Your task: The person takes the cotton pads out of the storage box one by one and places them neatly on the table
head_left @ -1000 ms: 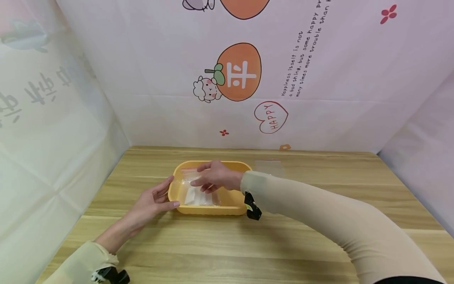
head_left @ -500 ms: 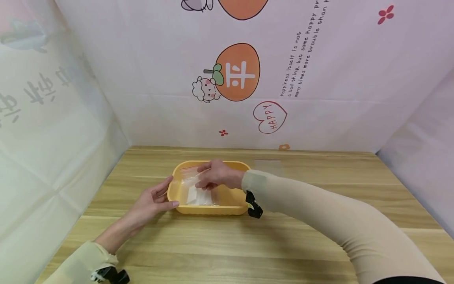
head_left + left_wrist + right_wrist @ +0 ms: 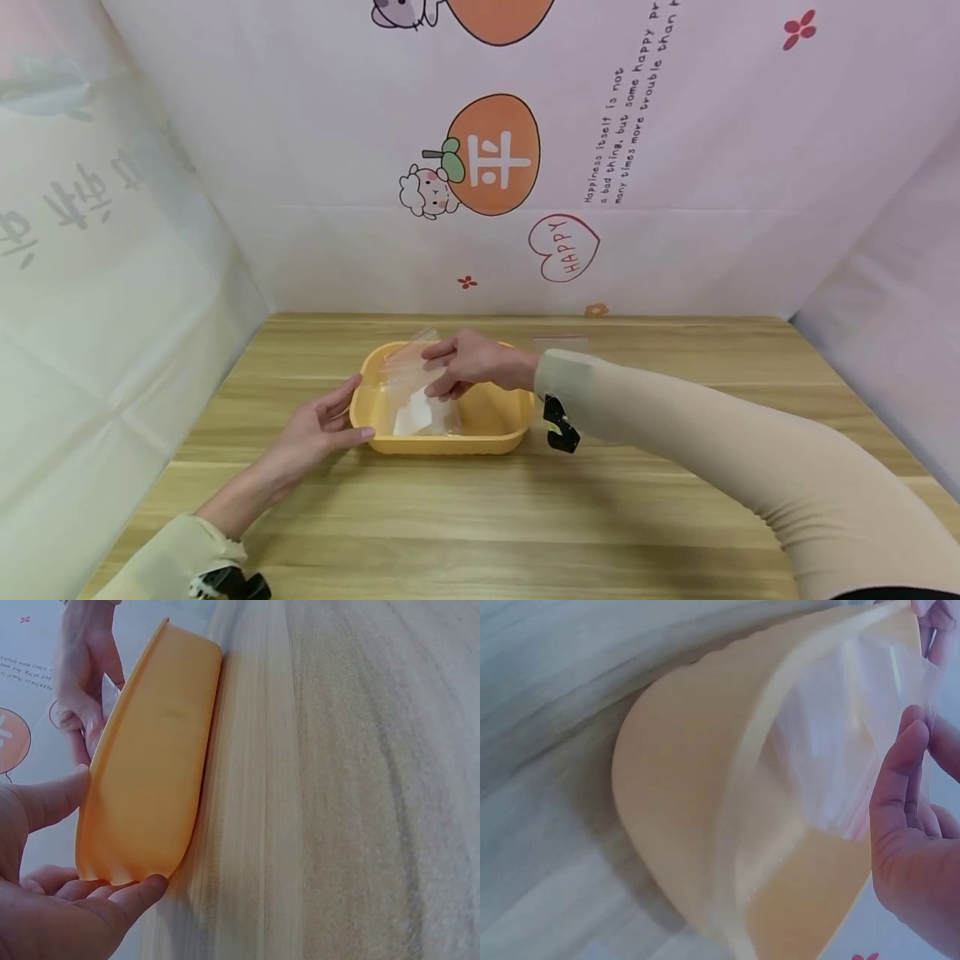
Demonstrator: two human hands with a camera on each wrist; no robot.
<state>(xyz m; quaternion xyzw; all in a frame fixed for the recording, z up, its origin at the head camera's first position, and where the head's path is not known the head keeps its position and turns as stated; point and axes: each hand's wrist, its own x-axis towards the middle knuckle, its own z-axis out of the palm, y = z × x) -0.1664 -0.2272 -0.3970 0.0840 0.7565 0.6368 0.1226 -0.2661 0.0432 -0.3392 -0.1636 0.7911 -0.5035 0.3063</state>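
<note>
A yellow plastic basket (image 3: 450,446) stands on the table. My left hand (image 3: 315,429) grips its left end, thumb on the rim and fingers against the end wall, as the left wrist view shows. Over the basket my right hand (image 3: 480,364) pinches a clear zip bag (image 3: 829,742) between thumb and fingers. The bag is partly lifted, its zip strip tilted up past the back rim. White, flat contents (image 3: 412,417) show low in the basket; whether they lie inside the held bag or another one I cannot tell.
Another clear zip bag (image 3: 561,342) lies flat on the wooden table (image 3: 465,525) behind the right forearm, which hides part of it. A printed white cloth (image 3: 337,167) hangs as a wall behind, with more cloth at both sides.
My right hand has closed on the zip bag and drawn it slightly up and to the right, tilting its zip end. My left hand stays on the basket.
</note>
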